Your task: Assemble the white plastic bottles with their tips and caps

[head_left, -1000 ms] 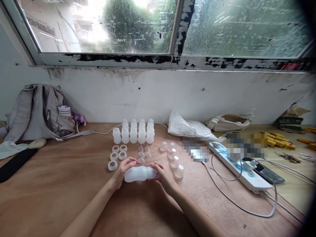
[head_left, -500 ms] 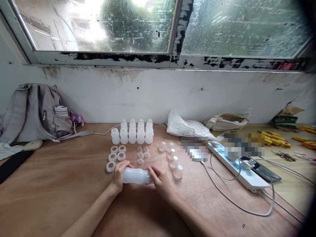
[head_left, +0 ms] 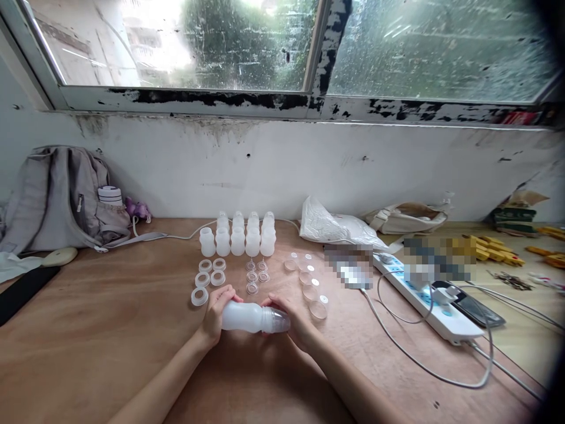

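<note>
Our left hand (head_left: 218, 315) grips the bottle (head_left: 242, 317), which lies sideways between our hands; our right hand (head_left: 296, 321) curls about its clear cap (head_left: 280, 321), though whether it grips we cannot tell. White rings (head_left: 194, 298) lie just beyond our left hand.

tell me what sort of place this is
Probably a makeshift workbench beneath a window: white bottles stand in rows, loose rings are laid out in front, and a power strip lies to the right.

No lettering is legible. Pale characters on the red object (head_left: 519, 118) at the right end of the window frame (head_left: 198, 101) are too blurred to decipher; blue markings on the white power strip (head_left: 459, 330) are likewise unreadable.
</note>
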The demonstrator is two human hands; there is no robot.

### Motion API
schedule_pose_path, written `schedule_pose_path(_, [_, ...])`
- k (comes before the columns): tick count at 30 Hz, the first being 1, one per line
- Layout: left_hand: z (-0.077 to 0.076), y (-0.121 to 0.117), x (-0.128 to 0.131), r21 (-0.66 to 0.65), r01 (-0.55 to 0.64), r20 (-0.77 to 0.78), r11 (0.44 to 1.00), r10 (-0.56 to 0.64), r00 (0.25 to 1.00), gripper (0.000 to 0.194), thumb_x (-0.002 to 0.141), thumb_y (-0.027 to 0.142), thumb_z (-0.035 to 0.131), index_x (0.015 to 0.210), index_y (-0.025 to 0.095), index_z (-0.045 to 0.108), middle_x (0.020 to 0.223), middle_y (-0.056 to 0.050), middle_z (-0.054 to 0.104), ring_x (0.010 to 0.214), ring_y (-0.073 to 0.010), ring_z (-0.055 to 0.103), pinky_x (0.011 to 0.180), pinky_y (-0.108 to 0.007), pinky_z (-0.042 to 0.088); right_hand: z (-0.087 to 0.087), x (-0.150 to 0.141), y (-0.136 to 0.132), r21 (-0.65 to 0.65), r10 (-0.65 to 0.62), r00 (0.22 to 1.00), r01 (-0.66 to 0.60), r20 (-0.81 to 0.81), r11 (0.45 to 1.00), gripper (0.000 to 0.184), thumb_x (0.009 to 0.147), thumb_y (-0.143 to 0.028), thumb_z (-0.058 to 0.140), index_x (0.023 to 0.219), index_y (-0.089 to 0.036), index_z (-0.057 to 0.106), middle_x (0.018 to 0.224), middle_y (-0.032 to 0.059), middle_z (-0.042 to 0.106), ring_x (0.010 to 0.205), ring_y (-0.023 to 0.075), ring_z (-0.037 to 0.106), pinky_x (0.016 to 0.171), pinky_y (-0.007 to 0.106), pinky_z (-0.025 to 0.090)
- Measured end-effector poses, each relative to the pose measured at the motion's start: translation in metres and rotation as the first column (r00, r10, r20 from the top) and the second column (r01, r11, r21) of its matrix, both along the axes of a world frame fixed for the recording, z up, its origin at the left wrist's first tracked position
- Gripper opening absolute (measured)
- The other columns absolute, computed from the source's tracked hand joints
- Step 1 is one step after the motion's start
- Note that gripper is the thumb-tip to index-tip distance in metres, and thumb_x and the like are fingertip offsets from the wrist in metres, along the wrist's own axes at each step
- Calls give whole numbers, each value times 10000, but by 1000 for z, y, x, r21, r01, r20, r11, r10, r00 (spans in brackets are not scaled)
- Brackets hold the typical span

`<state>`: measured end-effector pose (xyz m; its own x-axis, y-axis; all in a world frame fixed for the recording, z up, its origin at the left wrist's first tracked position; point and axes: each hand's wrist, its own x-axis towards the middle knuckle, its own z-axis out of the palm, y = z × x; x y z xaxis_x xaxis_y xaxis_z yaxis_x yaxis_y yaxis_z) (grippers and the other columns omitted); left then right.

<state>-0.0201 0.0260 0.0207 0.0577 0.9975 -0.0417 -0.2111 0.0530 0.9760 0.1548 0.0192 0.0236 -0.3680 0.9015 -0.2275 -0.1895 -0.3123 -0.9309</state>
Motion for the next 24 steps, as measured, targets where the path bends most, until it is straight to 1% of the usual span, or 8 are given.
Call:
schedule_pose_path(2, [3,-1,-1,27,33,9,999,-33,999,261,726,312,480,517,160,515,564,-7,518,520,-117,440,476,-208,317,3,0,0,-50,23,998,-26,-67,998,373,761,-485,431,731,-139,567,681,42,606,551,167,592,474,272,486])
schedule_pose_path(4, [4,0,-3,45,34,-3,998,-34,999,258,731,313,476,522,167,514,573,-14,523,537,-129,449,491,-218,325,5,0,-2,-42,20,999,-21,-37,999,392,758,-509,424,762,-141,561,682,42,602,545,162,594,410,239,465])
schedule_pose_path(7, [3,3,-6,73,3,-34,997,0,999,261,734,312,475,518,171,514,575,-20,517,547,-136,449,498,-223,325,5,-3,-4,21,18,986,-22,167,1000,409,743,-534,438,808,-143,542,567,4,565,376,114,524,264,168,326])
schedule_pose_path(10, [1,5,-8,76,-19,-52,997,23,998,270,732,310,469,507,167,513,576,-15,499,537,-130,443,491,-221,321,3,-5,-5,103,-9,944,-26,329,994,422,758,-548,403,766,-145,528,439,-42,490,268,71,408,242,155,230])
schedule_pose_path(15, [0,5,-6,1,-45,-19,999,45,999,284,732,313,455,500,156,497,589,3,491,518,-109,429,471,-209,309,-6,-6,-5,336,-165,909,29,383,941,401,788,-495,401,588,-158,486,447,-40,415,369,68,413,333,171,283])
schedule_pose_path(18, [1,5,-5,-54,-53,11,997,54,998,286,733,316,451,501,153,484,583,10,498,501,-99,420,460,-205,303,-9,-5,-4,414,-210,896,32,392,910,415,798,-482,399,544,-160,462,480,-29,411,417,75,430,382,180,322])
schedule_pose_path(21, [2,4,-5,-19,-53,1,998,53,999,288,734,307,455,496,147,486,581,11,495,510,-95,420,470,-202,307,-7,-4,-5,343,-148,920,15,364,939,404,782,-505,417,593,-156,494,476,-26,433,392,80,434,366,183,320])
schedule_pose_path(24, [4,2,-5,33,-7,3,999,7,1000,257,731,291,466,518,149,485,584,10,496,537,-101,431,487,-198,315,0,-3,-5,112,17,993,-30,121,993,438,780,-558,360,743,-161,542,589,14,537,464,129,515,371,206,370])
